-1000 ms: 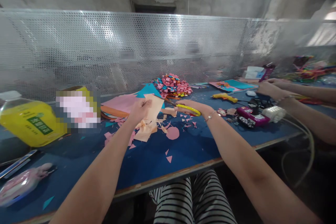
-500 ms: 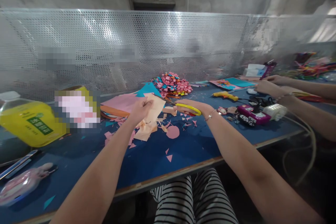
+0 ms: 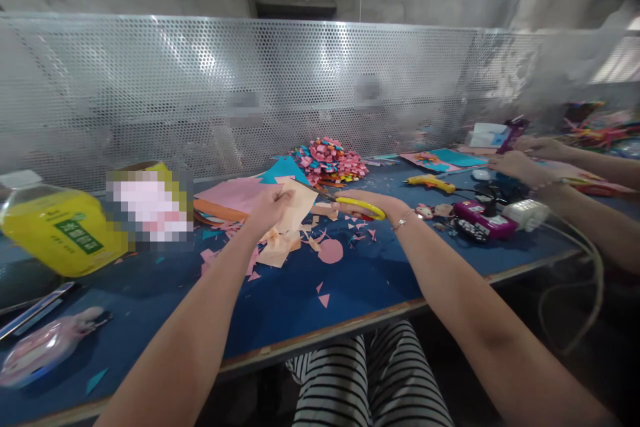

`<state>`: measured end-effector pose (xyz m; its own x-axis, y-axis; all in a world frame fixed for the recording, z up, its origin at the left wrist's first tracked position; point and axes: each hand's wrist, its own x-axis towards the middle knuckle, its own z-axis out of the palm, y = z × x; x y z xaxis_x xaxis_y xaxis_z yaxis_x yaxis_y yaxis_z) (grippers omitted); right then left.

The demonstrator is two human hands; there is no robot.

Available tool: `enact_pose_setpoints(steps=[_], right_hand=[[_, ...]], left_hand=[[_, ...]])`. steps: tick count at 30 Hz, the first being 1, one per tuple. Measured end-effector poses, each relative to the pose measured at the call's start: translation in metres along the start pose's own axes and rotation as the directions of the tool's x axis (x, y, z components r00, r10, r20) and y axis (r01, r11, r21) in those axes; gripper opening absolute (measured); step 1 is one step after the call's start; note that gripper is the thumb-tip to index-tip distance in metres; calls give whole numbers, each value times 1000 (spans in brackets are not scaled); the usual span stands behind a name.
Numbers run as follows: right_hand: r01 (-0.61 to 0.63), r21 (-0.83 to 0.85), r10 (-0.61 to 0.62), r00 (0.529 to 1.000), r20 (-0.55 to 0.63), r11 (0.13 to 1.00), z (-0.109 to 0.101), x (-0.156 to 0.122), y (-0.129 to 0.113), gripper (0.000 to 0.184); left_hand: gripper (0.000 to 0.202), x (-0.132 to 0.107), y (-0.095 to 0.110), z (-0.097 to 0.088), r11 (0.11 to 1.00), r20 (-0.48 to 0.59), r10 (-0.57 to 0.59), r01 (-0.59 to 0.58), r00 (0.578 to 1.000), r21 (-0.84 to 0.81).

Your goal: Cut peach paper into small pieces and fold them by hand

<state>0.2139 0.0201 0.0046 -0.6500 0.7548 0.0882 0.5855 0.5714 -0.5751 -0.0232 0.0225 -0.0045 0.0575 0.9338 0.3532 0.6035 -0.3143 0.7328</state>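
My left hand [image 3: 273, 207] pinches a sheet of pale orange paper [image 3: 300, 203] by its left side, holding it above the table. My right hand [image 3: 370, 203] grips yellow-handled scissors [image 3: 361, 205], with the blades at the paper's upper right edge. Below the sheet lie cut pale orange scraps [image 3: 277, 250] and a pink paper circle [image 3: 331, 251]. Small pink triangles [image 3: 325, 300] are scattered nearer the front edge. Behind my left hand are stacked pink sheets [image 3: 230, 195] and a blue sheet [image 3: 285, 169].
A pile of colourful folded paper pieces [image 3: 333, 163] stands by the perforated metal screen [image 3: 280, 73]. On the right are a yellow glue gun [image 3: 430, 183], a purple power adapter [image 3: 483, 219] and another person's hands [image 3: 517, 163]. At left stands a yellow-labelled bottle [image 3: 65, 227].
The view has shifted very slightly. My hands, the paper and the scissors keep nearly the same positions. On the right, the other person's hands have moved a little.
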Motion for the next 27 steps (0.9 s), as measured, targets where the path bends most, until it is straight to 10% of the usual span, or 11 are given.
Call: enact_pose_setpoints(steps=[27], right_hand=[[72,-57,-73,997,-27,996,4,5,0,35]], left_hand=[[27,-3,3,0,973,96,-110,127,989,-192]])
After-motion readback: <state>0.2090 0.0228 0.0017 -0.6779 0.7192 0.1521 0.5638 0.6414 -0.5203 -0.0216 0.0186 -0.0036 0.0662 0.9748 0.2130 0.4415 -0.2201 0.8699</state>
